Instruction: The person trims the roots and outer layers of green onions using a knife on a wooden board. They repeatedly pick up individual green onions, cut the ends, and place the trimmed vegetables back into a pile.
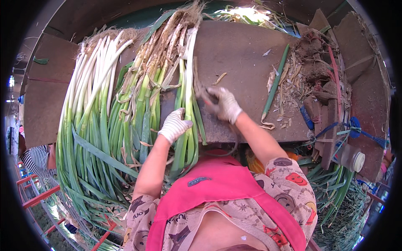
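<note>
Gloved in striped white, my left hand (176, 125) is closed around the green part of a long green onion (189, 78), whose white stem and roots point away from me. My right hand (224, 103), also gloved and blurred, is just right of that stem, with a dark, blurred tool at its fingers; its kind cannot be told. A strip of dry leaf hangs beside the stem near the tool. Left of my left hand lie untrimmed green onions (146, 78) with brown, dry skins. Farther left is a pile of green onions with clean white stems (94, 69).
The brown board (245, 62) bears a loose green leaf (276, 81) and dry scraps (287, 81). At its right stand soil-covered wooden pieces (317, 72), a blue-handled tool (306, 117) and a clear plastic bottle (351, 158). Another person in a striped top (37, 160) is at far left.
</note>
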Motion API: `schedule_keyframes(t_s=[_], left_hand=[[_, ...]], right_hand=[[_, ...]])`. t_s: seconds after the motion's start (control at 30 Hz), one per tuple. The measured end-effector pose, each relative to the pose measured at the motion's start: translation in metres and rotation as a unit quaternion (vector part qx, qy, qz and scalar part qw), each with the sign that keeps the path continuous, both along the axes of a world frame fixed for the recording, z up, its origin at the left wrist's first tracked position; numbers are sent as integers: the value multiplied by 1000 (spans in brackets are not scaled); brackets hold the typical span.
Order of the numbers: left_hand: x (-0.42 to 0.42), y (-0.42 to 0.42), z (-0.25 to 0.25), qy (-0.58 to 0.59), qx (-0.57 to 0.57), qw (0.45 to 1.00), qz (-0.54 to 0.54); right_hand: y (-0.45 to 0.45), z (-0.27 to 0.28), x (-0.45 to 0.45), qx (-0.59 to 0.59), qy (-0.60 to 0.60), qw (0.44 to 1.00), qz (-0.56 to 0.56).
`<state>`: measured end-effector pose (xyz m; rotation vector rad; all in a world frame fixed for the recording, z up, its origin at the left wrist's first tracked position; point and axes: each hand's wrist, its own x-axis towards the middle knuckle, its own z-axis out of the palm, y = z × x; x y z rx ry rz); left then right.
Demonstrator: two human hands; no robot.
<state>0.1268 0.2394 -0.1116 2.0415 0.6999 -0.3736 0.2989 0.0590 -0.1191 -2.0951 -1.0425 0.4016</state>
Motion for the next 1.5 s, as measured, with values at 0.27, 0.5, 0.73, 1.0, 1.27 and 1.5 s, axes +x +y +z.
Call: schedule_keyframes(t_s=[0.27, 0.5, 0.73, 1.0, 1.27, 1.5], left_hand=[[-65, 25, 126, -70, -323, 943, 23], [-163, 3, 153, 12, -421, 905, 56], [-211, 0, 226, -1, -288, 906, 311], [-246, 153, 273, 66, 470, 873, 109], [-66, 52, 114, -237, 302, 924, -5], [75, 4, 25, 62, 276, 959, -17]], right_hand=[[-41, 11, -2, 0, -32, 998, -54], [92, 30, 124, 347, 414, 829, -144], [164, -48, 201, 126, -7, 963, -237], [29, 32, 157, -170, -94, 940, -280], [-6, 7, 0, -404, -89, 858, -303], [-20, 0, 24, -349, -71, 884, -303]])
